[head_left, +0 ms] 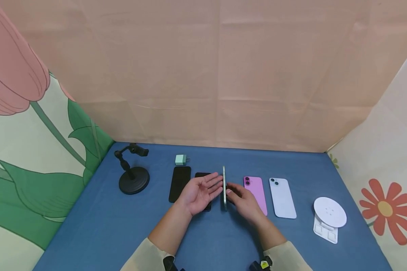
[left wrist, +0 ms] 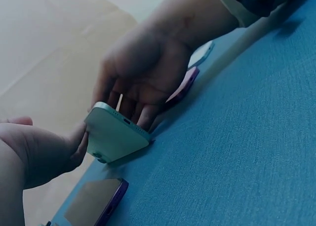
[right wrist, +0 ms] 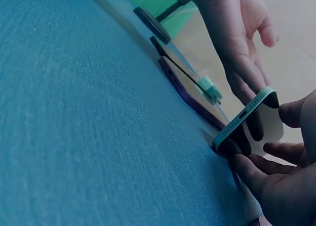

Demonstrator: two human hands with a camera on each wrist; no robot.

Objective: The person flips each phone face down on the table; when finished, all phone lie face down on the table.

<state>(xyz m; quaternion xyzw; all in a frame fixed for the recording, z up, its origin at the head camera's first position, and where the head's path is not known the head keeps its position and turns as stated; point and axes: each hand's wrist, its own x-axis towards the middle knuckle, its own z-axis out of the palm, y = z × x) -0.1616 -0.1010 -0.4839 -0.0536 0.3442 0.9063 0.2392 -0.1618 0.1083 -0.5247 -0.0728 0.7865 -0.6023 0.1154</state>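
Observation:
A mint-green phone (head_left: 224, 188) stands upright on its long edge, seen nearly edge-on in the head view. My right hand (head_left: 244, 201) holds it by the edges, thumb on one side and fingers on the other. Flat-palmed, my left hand (head_left: 203, 190) has straight fingers whose tips reach the phone's back. The left wrist view shows the phone's green back (left wrist: 118, 137), with camera lenses at its far end. In the right wrist view its charging-port edge (right wrist: 247, 110) faces the camera. Partly behind my left hand lies a dark-screened phone (head_left: 202, 174) with a purple edge.
Further left lie a black-screened phone (head_left: 179, 184) and a mint charger plug (head_left: 181, 160). A black round-based stand (head_left: 134, 180) is at the left. Right of my hands lie a pink phone (head_left: 257, 195) and a white phone (head_left: 283, 198), then a white stand (head_left: 330, 212).

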